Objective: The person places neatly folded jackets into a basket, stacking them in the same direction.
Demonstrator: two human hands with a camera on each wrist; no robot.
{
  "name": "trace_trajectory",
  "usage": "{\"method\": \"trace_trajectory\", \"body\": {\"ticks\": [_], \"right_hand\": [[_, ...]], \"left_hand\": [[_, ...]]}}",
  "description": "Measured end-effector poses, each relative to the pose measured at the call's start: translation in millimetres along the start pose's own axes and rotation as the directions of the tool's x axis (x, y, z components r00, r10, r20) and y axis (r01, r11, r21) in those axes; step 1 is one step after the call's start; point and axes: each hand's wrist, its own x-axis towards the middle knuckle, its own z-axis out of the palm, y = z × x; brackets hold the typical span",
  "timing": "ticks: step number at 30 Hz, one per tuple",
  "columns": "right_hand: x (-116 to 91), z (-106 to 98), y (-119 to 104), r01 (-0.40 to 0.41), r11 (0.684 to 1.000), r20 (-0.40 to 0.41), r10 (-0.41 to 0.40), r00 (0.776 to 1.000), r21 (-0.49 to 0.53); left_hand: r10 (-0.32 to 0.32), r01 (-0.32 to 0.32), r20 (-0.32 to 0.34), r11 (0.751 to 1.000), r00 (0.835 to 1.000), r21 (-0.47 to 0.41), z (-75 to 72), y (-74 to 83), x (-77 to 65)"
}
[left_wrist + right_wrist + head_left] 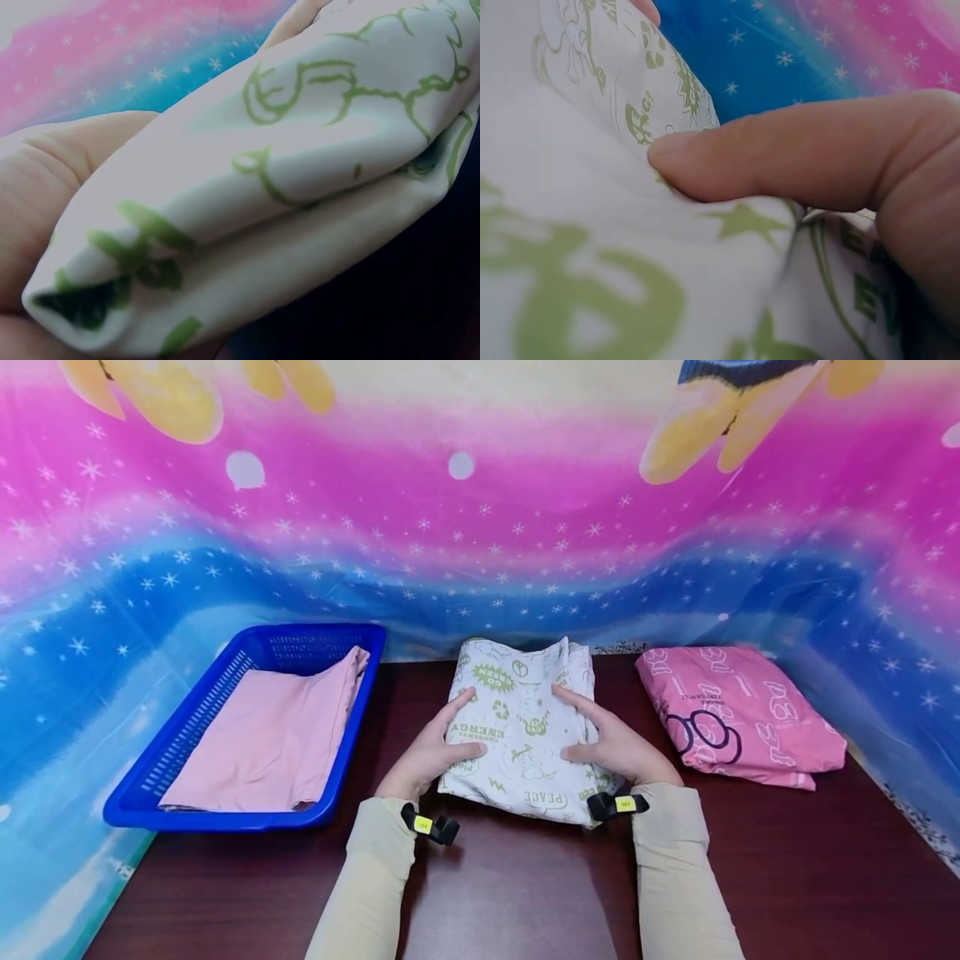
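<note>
A folded white cloth with green print [525, 727] is in front of me at the middle of the table, its lettering upside down in the head view. My left hand [435, 747] grips its left side, thumb and index finger on top and the other fingers hidden. On the opposite side my right hand [618, 743] holds it the same way. In the right wrist view the thumb [727, 154] presses into the fabric. The left wrist view shows a folded edge of the cloth [247, 172] bulging, with part of the hand behind it.
To the left stands a blue plastic basket [225, 820] with a folded light pink cloth [262, 735] lying in it. A folded pink cloth with white lettering [742, 714] lies at the right. Behind the dark wooden table [510, 893] hangs a colourful printed curtain [480, 552].
</note>
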Motion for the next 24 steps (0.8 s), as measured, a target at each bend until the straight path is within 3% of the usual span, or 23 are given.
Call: {"method": "trace_trajectory", "body": {"ticks": [11,24], "right_hand": [[0,-2,-10,0.014,1.000,-0.028,-0.015,1.000,-0.013],[-1,1,-21,0.030,0.999,-0.053,-0.029,0.998,0.015]], "left_hand": [[0.049,-0.049,-0.013,0.998,0.999,0.025,0.3,13.1,-1.9],[0.010,-0.007,-0.094,0.999,0.996,0.037,2.3,25.4,-5.3]]}}
